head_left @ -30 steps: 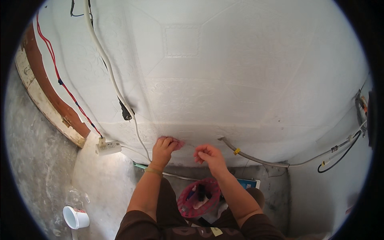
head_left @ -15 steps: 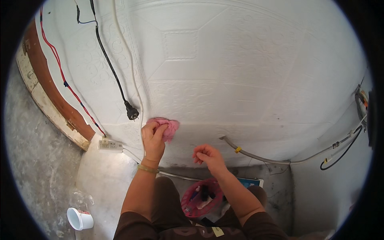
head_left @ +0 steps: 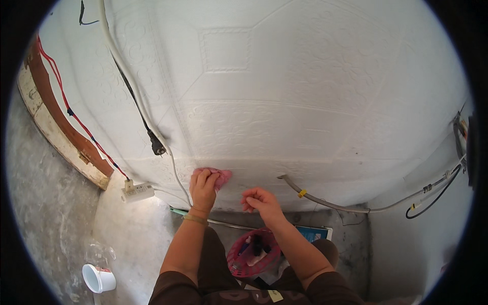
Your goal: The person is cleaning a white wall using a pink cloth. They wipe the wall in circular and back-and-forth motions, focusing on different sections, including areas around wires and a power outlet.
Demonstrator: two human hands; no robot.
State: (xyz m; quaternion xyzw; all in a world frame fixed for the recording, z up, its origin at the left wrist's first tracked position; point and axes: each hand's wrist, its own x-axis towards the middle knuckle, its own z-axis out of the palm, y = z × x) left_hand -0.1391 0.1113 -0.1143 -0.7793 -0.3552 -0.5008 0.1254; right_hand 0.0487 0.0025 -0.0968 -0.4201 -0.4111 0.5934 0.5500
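Observation:
With its fingers bent over a crumpled pink cloth [head_left: 220, 179], my left hand [head_left: 203, 191] presses it against the lower part of the white embossed wall [head_left: 223, 122]. A pale bangle circles that wrist. My right hand [head_left: 262, 203] hovers in front of the wall, to the right of the cloth. Its fingers are loosely curled, and I see nothing between them. A white cable [head_left: 175, 175] hangs just left of the cloth, with a black plug [head_left: 157, 147] dangling beside it.
A pink basket [head_left: 236, 264] holding small items sits between my knees. At the left are a white power strip [head_left: 138, 192], a red cord [head_left: 84, 127] and a white tub [head_left: 99, 278]. From the wall at right comes a grey hose [head_left: 330, 204]. A blue flat box [head_left: 312, 233] lies by my knee.
My left hand has slid the pink cloth lower and slightly right along the wall. The white cable and black plug have shifted. My right hand stays nearly in place.

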